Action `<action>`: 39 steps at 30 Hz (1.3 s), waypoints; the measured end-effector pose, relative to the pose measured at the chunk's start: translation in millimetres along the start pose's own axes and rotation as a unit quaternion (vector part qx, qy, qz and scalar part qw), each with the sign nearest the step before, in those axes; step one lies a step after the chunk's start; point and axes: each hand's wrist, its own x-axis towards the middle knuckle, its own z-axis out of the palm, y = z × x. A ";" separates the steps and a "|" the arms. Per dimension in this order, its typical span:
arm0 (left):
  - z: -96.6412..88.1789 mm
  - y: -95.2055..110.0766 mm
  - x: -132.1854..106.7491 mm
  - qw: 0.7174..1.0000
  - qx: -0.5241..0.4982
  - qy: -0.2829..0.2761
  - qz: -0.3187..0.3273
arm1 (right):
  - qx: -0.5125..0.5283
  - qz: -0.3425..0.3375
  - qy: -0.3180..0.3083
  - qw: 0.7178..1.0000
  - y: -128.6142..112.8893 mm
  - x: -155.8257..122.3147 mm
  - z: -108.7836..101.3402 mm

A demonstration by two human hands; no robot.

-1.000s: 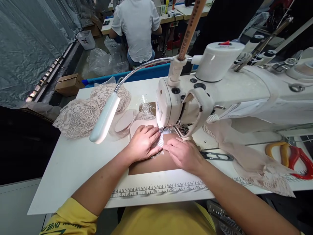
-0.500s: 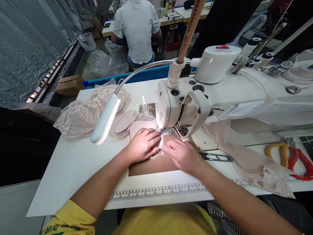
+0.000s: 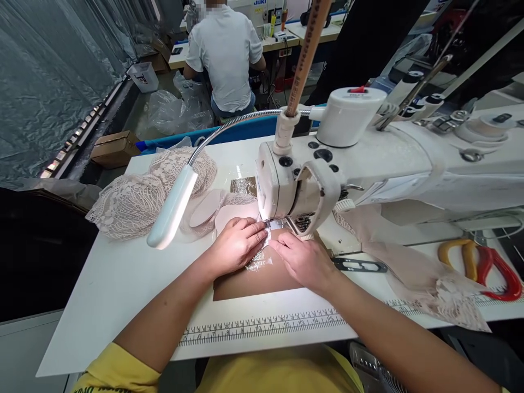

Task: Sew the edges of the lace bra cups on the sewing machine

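Observation:
Close to the presser foot of the white sewing machine (image 3: 282, 183), my left hand (image 3: 239, 244) presses its bunched fingers on a pale pink lace fabric (image 3: 235, 213). My right hand (image 3: 305, 262) lies just right of it, fingers curled, thumb and forefinger pinching the fabric's edge; the pinched bit is mostly hidden. Beneath both hands is a brown sheet (image 3: 241, 286) with shiny clear tape on it. A lit lamp (image 3: 172, 210) on a bendy neck hangs left of the needle area. Fingers and machine head cover the needle.
Lace cups (image 3: 126, 204) are heaped at the left. To the right lie a flat black metal tool (image 3: 360, 265), more sheer pink fabric (image 3: 403, 273) and scissors with red and yellow handles (image 3: 497, 273). A printed ruler (image 3: 262, 328) runs along the front edge. A co-worker (image 3: 225, 57) sits ahead.
The view has shifted slightly. Both hands stay by the presser foot in nearly the same pose, and more of the taped patch shows below my left fingers.

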 end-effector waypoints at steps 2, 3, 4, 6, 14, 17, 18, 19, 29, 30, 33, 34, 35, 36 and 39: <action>1.0 -2.7 -0.3 1.000 -0.001 0.000 0.002 | -0.006 0.013 -0.002 1.000 -0.6 2.9 -0.9; 1.4 -4.1 -0.3 1.000 0.000 -0.001 0.003 | -0.010 0.019 -0.002 1.000 -1.1 4.2 -1.1; 1.8 -5.4 -0.2 1.000 0.001 -0.003 0.003 | -0.014 0.026 -0.002 1.000 -1.6 5.4 -1.0; 2.1 -7.6 0.4 1.000 0.006 -0.008 0.002 | -0.020 0.043 -0.005 0.999 -2.5 7.4 0.1; -0.5 -7.8 3.2 0.999 0.039 0.000 -0.024 | -0.012 0.080 -0.038 0.996 0.9 8.1 4.1; -1.2 -7.0 3.1 0.998 0.048 -0.002 -0.031 | 0.006 0.073 -0.026 0.997 2.6 7.1 2.6; -1.0 -7.1 3.0 0.998 0.050 -0.003 -0.031 | 0.011 0.073 -0.023 0.997 2.8 6.9 2.0; -0.6 -7.2 3.0 0.998 0.052 -0.003 -0.032 | 0.014 0.074 -0.021 0.997 2.8 6.8 1.4; -21.5 6.6 1.7 0.989 0.081 -0.079 -0.093 | 0.024 0.073 -0.002 0.997 6.8 2.7 3.8; -25.6 9.2 0.8 0.988 0.077 -0.092 -0.099 | 0.021 0.077 -0.005 0.997 7.5 2.3 4.1; -32.1 14.7 -1.3 0.986 0.057 -0.120 -0.102 | 0.012 0.084 -0.015 0.996 8.7 1.5 4.6; -31.8 15.8 -1.4 0.986 0.048 -0.122 -0.101 | 0.012 0.085 -0.016 0.996 8.7 1.3 4.7; -30.5 16.8 -1.1 0.987 0.039 -0.120 -0.099 | 0.012 0.087 -0.016 0.996 8.7 1.3 4.9; -28.5 17.7 -0.6 0.988 0.032 -0.114 -0.095 | 0.013 0.087 -0.016 0.996 8.5 1.3 5.0; -21.1 21.0 1.7 0.993 0.020 -0.089 -0.072 | 0.011 0.087 -0.016 0.996 7.9 1.9 5.0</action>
